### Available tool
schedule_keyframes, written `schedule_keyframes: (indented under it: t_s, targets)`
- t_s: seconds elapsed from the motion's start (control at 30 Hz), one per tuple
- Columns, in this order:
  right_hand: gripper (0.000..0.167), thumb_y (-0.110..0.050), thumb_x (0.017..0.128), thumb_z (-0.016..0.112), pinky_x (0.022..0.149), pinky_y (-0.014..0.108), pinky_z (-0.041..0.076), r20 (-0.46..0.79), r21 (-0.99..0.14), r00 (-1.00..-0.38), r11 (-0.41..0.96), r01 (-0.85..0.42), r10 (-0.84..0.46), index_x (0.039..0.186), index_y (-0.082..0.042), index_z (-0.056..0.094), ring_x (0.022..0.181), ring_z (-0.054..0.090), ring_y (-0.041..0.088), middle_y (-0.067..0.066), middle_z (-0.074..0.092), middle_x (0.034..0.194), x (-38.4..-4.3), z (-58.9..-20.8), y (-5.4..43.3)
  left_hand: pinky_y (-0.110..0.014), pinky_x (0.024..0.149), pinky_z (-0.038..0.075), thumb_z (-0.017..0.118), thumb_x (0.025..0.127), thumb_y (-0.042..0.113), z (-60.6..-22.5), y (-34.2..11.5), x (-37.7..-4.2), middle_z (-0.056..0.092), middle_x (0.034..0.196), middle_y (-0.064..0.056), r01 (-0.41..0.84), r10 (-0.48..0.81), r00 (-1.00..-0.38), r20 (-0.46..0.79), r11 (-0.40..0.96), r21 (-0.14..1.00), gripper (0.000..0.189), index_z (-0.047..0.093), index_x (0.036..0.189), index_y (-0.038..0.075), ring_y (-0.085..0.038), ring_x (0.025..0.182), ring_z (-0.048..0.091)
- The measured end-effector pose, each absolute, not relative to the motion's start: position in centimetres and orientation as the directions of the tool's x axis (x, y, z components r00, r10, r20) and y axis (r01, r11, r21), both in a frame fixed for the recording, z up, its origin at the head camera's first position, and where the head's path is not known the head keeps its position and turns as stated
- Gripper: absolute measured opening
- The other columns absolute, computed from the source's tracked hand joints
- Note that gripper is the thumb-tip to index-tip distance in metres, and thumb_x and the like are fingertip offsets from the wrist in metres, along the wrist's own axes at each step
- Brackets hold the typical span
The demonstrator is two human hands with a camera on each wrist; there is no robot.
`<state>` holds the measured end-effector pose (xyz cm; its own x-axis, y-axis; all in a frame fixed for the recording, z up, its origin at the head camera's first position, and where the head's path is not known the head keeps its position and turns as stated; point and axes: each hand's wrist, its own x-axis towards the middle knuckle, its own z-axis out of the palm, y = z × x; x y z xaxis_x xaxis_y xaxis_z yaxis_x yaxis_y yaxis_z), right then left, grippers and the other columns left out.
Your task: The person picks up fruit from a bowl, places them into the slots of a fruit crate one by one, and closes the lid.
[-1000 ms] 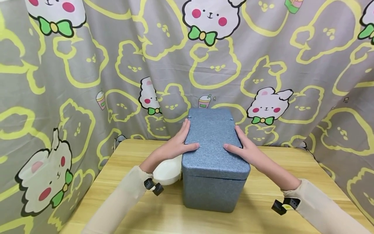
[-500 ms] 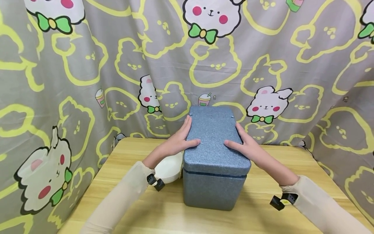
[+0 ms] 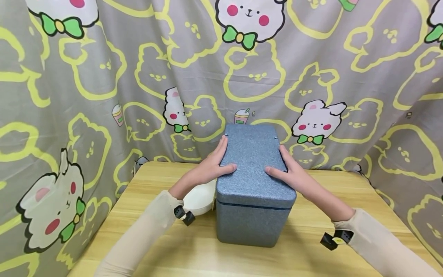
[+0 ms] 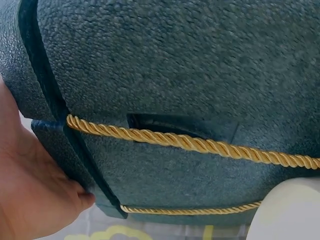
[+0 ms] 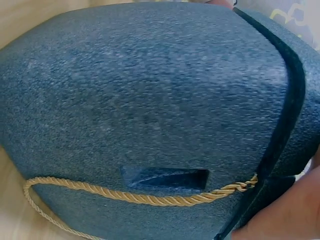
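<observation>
A blue-grey foam box [image 3: 252, 227] stands on the table under a matching lid [image 3: 254, 188]. My left hand [image 3: 211, 169] grips the lid's left edge, thumb on top and fingers along the side. On the opposite edge my right hand [image 3: 292, 175] holds it the same way. A dark gap runs between lid and box, visible in both wrist views. Gold twisted rope [image 4: 190, 142] crosses a recessed handle slot on the left side. Another gold rope [image 5: 150, 199] hangs in a loop on the right side. The box's inside is hidden.
A white bowl [image 3: 199, 200] stands close against the box's left side, partly behind my left forearm. The wooden table [image 3: 166, 246] ends at a cartoon-print curtain [image 3: 256, 84] at the back and both sides.
Both hands have raised the lid slightly, so the seam at the front is wider than one second ago. The box and bowl stay in place; the view has tilted a little.
</observation>
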<state>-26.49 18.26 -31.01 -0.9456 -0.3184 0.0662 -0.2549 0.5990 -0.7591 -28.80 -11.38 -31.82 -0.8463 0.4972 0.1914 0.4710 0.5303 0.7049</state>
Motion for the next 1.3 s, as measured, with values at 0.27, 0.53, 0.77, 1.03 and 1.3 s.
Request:
schedule_keyframes:
  t_s: [0.27,0.53,0.77,1.03,1.3]
  targets:
    - [0.104,-0.046,0.093,0.067,0.12,0.067,0.016,0.091,-0.763,-0.939,0.583,-0.28,-0.332,0.165,-0.014,-0.003,0.157,0.007,0.043,0.019,0.002,0.171,-27.1,-31.2,18.3,-0.05,0.127,0.012,0.064,0.09,0.053,-31.7,-12.0,-28.8,-0.021,0.171,-0.006,0.431,0.494,-0.859,0.134,0.557,0.71,0.113,-0.013,0.162,0.012,-0.018,0.159,-0.011]
    - [0.105,-0.041,0.091,0.071,0.12,0.067,0.017,0.121,-0.771,-0.929,0.557,-0.31,-0.351,0.165,-0.017,0.0,0.158,0.008,0.042,0.018,0.005,0.172,-27.5,-31.4,18.4,-0.049,0.127,0.013,0.068,0.087,0.058,-31.8,-12.2,-28.8,-0.021,0.171,-0.006,0.418,0.49,-0.862,0.126,0.549,0.724,0.119,-0.013,0.162,0.013,-0.018,0.159,-0.01]
    - [0.107,-0.038,0.089,0.075,0.12,0.067,0.018,0.16,-0.769,-0.923,0.543,-0.338,-0.349,0.165,-0.017,0.002,0.158,0.011,0.041,0.016,0.007,0.172,-27.4,-31.8,18.6,-0.049,0.127,0.015,0.069,0.085,0.058,-32.4,-12.2,-29.0,-0.019,0.171,-0.006,0.444,0.493,-0.855,0.162,0.534,0.719,0.121,-0.011,0.163,0.012,-0.018,0.159,-0.008]
    - [0.108,-0.038,0.088,0.076,0.121,0.066,0.016,0.188,-0.742,-0.922,0.566,-0.36,-0.34,0.165,-0.012,0.005,0.158,0.008,0.04,0.015,0.006,0.172,-27.4,-32.3,18.7,-0.051,0.126,0.018,0.07,0.084,0.057,-32.5,-12.0,-29.2,-0.016,0.172,-0.007,0.477,0.501,-0.845,0.189,0.542,0.692,0.121,-0.008,0.163,0.011,-0.021,0.16,-0.003]
    - [0.107,-0.038,0.087,0.077,0.122,0.065,0.013,0.225,-0.71,-0.911,0.582,-0.396,-0.345,0.164,-0.006,0.009,0.159,0.004,0.038,0.012,0.003,0.172,-27.8,-32.3,18.8,-0.051,0.126,0.019,0.068,0.083,0.06,-32.6,-12.0,-29.8,-0.013,0.172,-0.01,0.525,0.52,-0.823,0.231,0.538,0.659,0.121,-0.006,0.163,0.009,-0.022,0.16,-0.001]
